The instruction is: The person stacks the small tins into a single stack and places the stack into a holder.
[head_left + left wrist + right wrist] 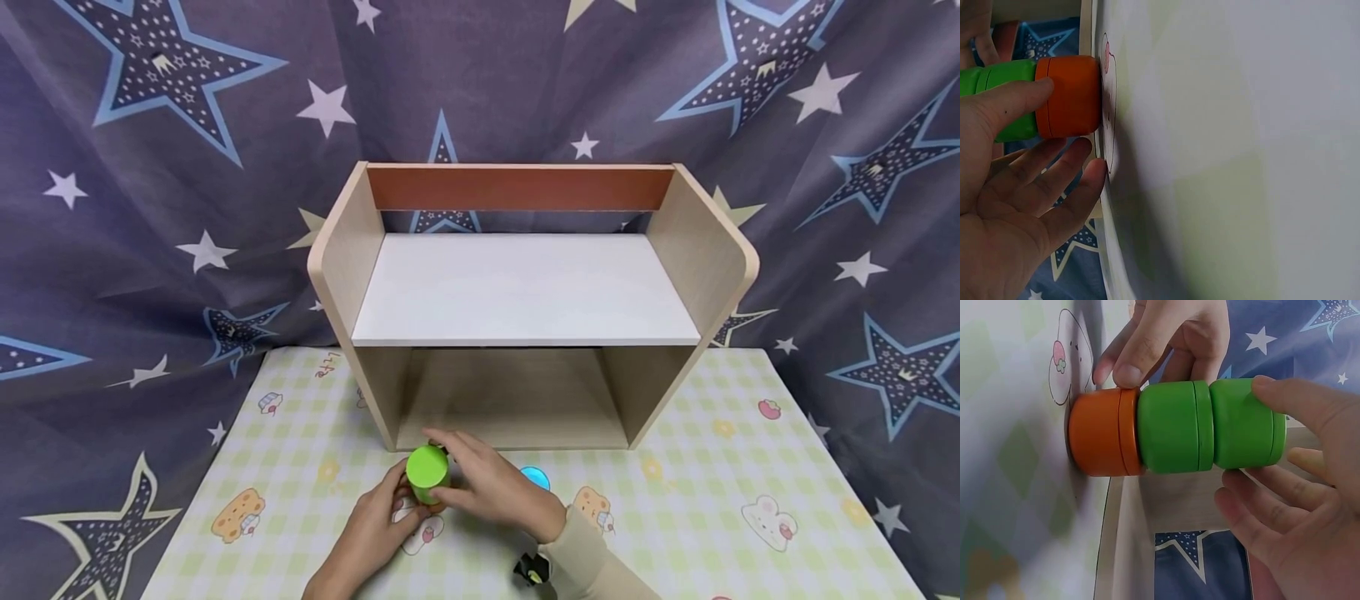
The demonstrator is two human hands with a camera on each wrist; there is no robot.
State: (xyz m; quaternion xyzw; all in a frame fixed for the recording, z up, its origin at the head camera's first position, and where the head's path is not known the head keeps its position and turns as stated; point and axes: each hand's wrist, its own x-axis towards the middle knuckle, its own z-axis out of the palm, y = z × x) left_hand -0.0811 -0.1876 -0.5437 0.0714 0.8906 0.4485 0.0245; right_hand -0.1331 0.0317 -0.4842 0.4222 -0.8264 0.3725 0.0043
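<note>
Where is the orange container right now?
In the right wrist view, the orange container sits left of centre, standing on the checked tablecloth beneath two stacked green containers.

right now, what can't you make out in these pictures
Head view: the full outline of the blue piece, partly behind the right hand.
Head view: what the dark object by the sleeve is; too small to tell.
Left wrist view: the top of the upper green jar, cut off by the left edge.

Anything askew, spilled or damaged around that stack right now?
Nothing stands out: the orange container stands on the tablecloth, the lower green container and upper green container stacked roughly in line above it, and no spill or damage shows.
</note>
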